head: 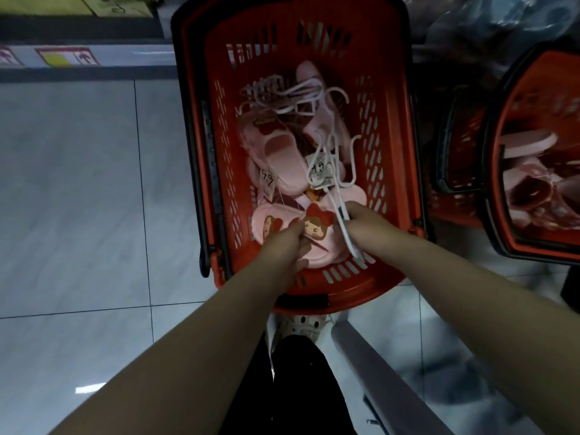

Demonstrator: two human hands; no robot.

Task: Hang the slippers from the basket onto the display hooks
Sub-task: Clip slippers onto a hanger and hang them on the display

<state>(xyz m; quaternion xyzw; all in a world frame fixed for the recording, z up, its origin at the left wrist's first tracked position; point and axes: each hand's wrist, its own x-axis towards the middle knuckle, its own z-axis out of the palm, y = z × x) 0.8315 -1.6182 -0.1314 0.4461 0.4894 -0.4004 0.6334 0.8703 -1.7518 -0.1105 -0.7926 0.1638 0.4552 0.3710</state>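
Observation:
A red plastic basket [392, 146] stands on the floor in front of me. It holds several pink slippers and white wire hangers [292, 95], two of them with price tags. At the near end lies a pink slipper pair with cartoon girl faces and a red bow [320, 243]. My left hand [287, 246] grips the near edge of that pair. My right hand [365, 219] pinches the white hanger [343, 229] attached to it. No display hooks are in view.
A second red basket [533, 89] with more pink slippers sits to the right. A shelf base with labels [67, 56] runs along the top left. Grey floor tiles [78, 183] spread left. A grey rail [376, 372] slants at lower right, beside my dark trousers.

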